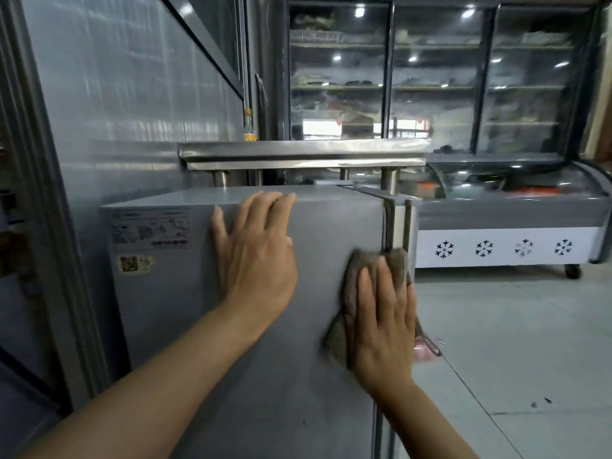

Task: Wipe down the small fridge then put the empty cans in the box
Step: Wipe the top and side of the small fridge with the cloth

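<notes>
Pressing a brown cloth (371,293) flat against the grey small fridge (198,326) near its right edge, the right hand (384,326) lies spread; the left hand (255,250) rests open beside it.

The small fridge (172,309) carries a label (150,228) and QR sticker (129,264), print too blurred to read.

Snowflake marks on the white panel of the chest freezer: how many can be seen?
4, in one row on the panel: at left, left of middle, right of middle, and at right. None seems hidden.
</notes>
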A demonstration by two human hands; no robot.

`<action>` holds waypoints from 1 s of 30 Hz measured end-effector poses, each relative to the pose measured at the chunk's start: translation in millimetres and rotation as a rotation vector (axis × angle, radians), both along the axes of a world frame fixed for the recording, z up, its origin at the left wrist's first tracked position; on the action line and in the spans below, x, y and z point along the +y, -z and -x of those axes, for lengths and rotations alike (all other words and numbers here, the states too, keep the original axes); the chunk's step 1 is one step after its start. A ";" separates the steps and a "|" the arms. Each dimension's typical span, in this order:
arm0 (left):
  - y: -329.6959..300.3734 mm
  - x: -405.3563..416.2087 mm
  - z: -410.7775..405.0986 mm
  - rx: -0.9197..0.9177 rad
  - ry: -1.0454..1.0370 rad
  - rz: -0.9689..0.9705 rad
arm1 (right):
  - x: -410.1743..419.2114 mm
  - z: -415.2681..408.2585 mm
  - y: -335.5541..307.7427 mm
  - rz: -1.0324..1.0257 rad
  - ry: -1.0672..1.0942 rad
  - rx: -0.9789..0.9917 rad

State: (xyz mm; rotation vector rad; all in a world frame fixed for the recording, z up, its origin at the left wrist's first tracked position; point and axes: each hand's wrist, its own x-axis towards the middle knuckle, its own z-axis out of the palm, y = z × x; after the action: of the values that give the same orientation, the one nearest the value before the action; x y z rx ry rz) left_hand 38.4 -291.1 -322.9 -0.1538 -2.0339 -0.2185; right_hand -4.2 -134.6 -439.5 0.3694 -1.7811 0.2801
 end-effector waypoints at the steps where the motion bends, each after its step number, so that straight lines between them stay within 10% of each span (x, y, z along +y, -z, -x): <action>1: 0.1 1.1 -0.7 -0.001 0.002 -0.004 | 5.8 -2.1 8.6 -0.050 0.010 0.000; 9: 12.0 22.7 1.1 -0.001 0.047 0.032 | 20.9 16.0 -90.6 0.161 0.054 0.135; 23: 118.7 -5.0 -16.5 -0.212 -0.088 0.248 | 23.2 0.0 81.8 -0.231 -0.067 -0.089; 30: 111.8 -42.6 -29.2 -0.160 -0.165 0.170 | -25.8 7.7 -24.9 0.226 -0.234 0.061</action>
State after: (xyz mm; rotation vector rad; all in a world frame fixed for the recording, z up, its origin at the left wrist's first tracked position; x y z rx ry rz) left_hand 67.5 -333.7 -434.7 -0.0757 -2.2115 0.0477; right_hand -11.9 -160.4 -414.6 0.4198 -1.6272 0.6236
